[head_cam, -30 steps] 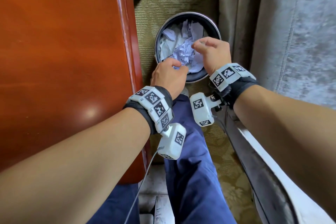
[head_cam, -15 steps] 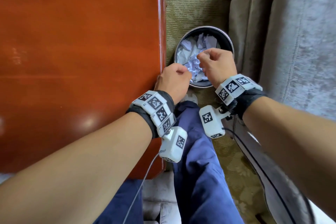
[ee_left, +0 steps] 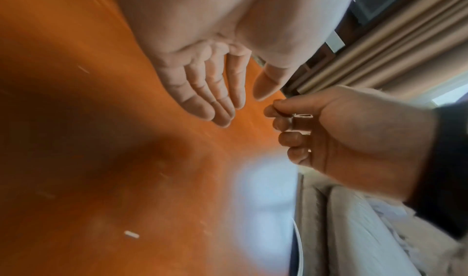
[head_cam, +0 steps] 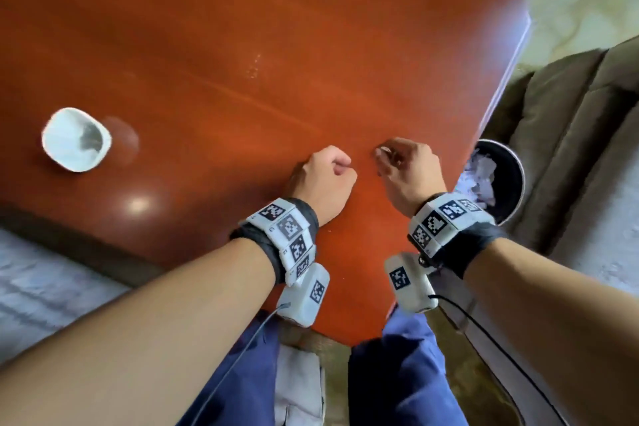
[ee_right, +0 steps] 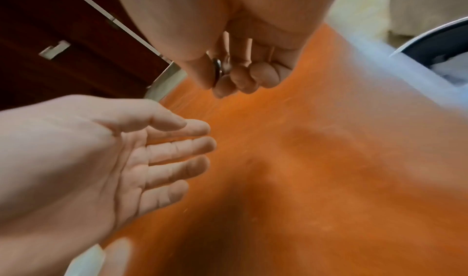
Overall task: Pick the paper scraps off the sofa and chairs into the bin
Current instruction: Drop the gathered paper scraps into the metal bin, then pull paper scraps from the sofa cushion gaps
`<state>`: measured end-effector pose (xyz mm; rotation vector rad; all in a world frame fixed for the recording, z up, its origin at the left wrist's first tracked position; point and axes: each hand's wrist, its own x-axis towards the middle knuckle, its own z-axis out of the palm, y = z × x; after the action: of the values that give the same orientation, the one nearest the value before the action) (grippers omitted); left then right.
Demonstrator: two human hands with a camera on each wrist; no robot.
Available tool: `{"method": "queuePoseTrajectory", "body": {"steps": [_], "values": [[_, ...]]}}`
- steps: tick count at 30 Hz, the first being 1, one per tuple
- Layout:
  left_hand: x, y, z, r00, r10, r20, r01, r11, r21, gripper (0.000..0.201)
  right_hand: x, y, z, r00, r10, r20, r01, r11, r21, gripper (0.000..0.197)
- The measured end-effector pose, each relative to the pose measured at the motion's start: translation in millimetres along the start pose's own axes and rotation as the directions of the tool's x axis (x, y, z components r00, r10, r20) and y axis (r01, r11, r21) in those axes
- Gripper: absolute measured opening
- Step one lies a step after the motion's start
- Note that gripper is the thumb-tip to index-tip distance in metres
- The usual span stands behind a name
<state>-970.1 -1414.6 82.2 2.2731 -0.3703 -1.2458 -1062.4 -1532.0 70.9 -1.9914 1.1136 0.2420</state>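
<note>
Head view: left hand (head_cam: 321,180) and right hand (head_cam: 409,169) are held over the counter (head_cam: 242,45). The bin (head_cam: 518,180) is seen at three o'clock, piled with crumpled white paper scraps (head_cam: 480,173); anything dropped carelessly could be spilled over the rim.

Left wrist view: the left fingers (ee_left: 202,100) are loosely spread, nothing held. A white sliver (ee_left: 131,234) at seven o'clock could be missed.

Right wrist view: the right fingers (ee_right: 243,76) are curled in, no scrap seen.

both hands (head_cam: 321,180) (head_cam: 408,173) have moved from the bin (head_cam: 511,183) to over the table (head_cam: 207,62).
</note>
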Motion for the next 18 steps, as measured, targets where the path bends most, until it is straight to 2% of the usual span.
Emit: {"method": "queuePoseTrajectory", "body": {"steps": [4, 6, 10, 13, 18], "values": [[-6, -69, -87, 0.987, -0.066, -0.149, 0.059, 0.997, -0.051, 0.014, 12, -103, 69, 0.964, -0.201, 0.175, 0.222, 0.969, -0.110, 0.020], [-9, -104, -121, 0.979, -0.105, -0.174, 0.095, 0.993, -0.062, 0.012, 18, -147, 104, 0.939, -0.259, 0.226, 0.298, 0.941, -0.159, 0.018], [-30, -173, -182, 0.976, -0.183, -0.116, 0.191, 0.980, 0.055, 0.014, 13, -218, 167, 0.910, -0.264, 0.320, 0.340, 0.916, -0.212, 0.017], [-46, -216, -223, 0.972, -0.212, -0.101, 0.225, 0.965, 0.137, 0.014, 5, -260, 208, 0.869, -0.279, 0.409, 0.405, 0.876, -0.263, 0.015], [-55, -270, -264, 0.958, -0.226, -0.177, 0.249, 0.961, 0.119, 0.016, 1, -308, 266, 0.833, -0.279, 0.478, 0.467, 0.817, -0.338, 0.018]]}}
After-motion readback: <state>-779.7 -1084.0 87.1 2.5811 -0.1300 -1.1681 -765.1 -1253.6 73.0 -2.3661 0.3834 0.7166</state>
